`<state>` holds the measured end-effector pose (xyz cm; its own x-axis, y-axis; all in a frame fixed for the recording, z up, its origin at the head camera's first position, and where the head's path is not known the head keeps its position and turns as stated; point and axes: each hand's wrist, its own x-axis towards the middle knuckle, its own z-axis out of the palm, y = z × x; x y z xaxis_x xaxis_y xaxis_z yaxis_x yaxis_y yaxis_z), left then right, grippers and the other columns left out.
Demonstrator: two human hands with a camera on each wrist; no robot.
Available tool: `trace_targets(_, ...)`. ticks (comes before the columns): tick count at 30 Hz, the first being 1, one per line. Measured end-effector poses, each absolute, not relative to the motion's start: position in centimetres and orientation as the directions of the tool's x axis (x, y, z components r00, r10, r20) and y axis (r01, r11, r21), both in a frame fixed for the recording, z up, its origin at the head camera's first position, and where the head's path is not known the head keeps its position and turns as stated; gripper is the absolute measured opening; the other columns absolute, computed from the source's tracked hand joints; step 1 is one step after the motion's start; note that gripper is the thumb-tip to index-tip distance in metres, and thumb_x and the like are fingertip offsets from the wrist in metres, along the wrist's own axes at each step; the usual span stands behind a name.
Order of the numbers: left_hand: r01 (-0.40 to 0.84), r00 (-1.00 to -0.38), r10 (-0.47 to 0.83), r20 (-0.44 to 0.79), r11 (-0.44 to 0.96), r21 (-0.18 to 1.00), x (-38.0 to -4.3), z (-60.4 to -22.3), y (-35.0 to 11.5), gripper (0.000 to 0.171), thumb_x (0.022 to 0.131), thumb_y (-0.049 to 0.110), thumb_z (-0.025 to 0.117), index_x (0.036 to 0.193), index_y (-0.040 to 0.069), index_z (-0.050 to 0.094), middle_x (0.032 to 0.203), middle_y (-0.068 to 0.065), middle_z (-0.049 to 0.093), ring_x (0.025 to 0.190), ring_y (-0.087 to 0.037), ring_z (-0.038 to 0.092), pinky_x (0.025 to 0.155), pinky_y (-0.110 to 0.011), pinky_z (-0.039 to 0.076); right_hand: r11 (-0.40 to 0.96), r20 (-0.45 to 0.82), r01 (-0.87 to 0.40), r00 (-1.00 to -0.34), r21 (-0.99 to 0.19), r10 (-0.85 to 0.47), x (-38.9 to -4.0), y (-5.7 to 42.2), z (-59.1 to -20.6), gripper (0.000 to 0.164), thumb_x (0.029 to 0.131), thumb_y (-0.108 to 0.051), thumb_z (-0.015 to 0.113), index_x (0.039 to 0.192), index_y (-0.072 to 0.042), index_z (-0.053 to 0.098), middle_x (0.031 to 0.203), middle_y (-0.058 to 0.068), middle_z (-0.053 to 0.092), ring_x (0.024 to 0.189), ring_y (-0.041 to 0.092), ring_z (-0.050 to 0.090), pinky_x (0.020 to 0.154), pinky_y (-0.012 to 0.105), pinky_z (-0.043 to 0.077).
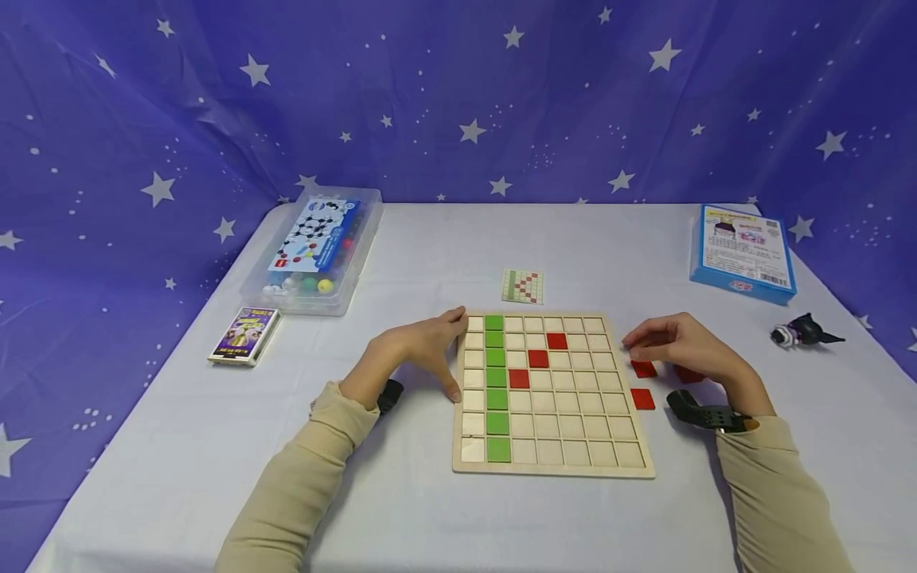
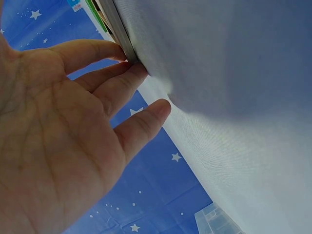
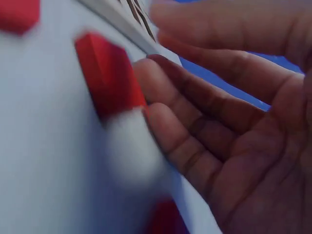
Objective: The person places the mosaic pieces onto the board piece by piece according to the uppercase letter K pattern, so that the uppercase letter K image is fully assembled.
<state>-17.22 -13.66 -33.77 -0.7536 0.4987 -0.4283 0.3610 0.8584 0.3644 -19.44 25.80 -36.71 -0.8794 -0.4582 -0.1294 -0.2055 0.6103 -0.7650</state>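
Observation:
A wooden grid board (image 1: 541, 469) lies flat on the table. A column of green square tiles (image 1: 496, 399) fills its second column, and three red tiles (image 1: 537, 359) make a diagonal line. My left hand (image 1: 428, 346) rests against the board's left edge, thumb and fingers spread along it; in the left wrist view the fingertips (image 2: 134, 73) touch the board's side. To the right of the board, my right hand (image 1: 684, 346) hovers over loose red tiles (image 1: 642, 399), partly covering some. In the blurred right wrist view, its fingers are loosely bent beside a red tile (image 3: 109, 73), with nothing visible between them.
A small pattern card (image 1: 523, 286) lies behind the board. At the left are a clear plastic case (image 1: 315, 255) of coloured balls and a small purple card box (image 1: 245, 337). A blue box (image 1: 745, 253) and a black figurine (image 1: 805, 330) sit at the right.

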Motion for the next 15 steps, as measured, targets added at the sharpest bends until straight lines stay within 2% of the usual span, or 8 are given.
trace_targets(4, 0.361, -0.753, 0.497, -0.431, 0.86, 0.362, -17.3, -33.8, -13.6, 0.126, 0.066, 0.043, 0.088, 0.155, 0.003, 0.007, 0.163, -0.014, -0.003, 0.151, -0.026, 0.003, 0.12, -0.04, 0.02, 0.662, -0.147, -0.219, -0.881, -0.717, -0.45, -19.1, 27.3, -36.7, 0.023, 0.081, -0.015, 0.075, 0.101, -0.004, 0.072, 0.095, 0.004, 0.07, 0.077, 0.007, 0.057, 0.067, 0.022, 0.047)
trace_targets(9, 0.364, -0.754, 0.497, -0.429, 0.86, 0.356, -17.4, -33.9, -13.7, 0.127, 0.065, 0.044, 0.087, 0.155, 0.004, 0.007, 0.163, -0.013, -0.002, 0.151, -0.026, 0.003, 0.12, -0.04, 0.019, 0.71, -0.189, -0.224, -0.871, -0.668, -0.453, -19.1, 27.2, -36.7, 0.026, 0.074, -0.016, 0.08, 0.096, -0.004, 0.071, 0.087, 0.005, 0.057, 0.073, 0.011, 0.048, 0.059, 0.023, 0.042)
trace_targets(15, 0.37, -0.751, 0.504, -0.426, 0.856, 0.36, -17.4, -34.0, -13.7, 0.127, 0.065, 0.044, 0.087, 0.155, 0.004, 0.006, 0.163, -0.014, -0.003, 0.151, -0.027, 0.003, 0.12, -0.041, 0.019, 0.762, -0.214, -0.182, -0.896, -0.621, -0.389, -19.1, 26.6, -36.6, 0.027, 0.074, -0.017, 0.079, 0.09, -0.003, 0.063, 0.077, 0.004, 0.054, 0.066, 0.013, 0.048, 0.053, 0.025, 0.04)
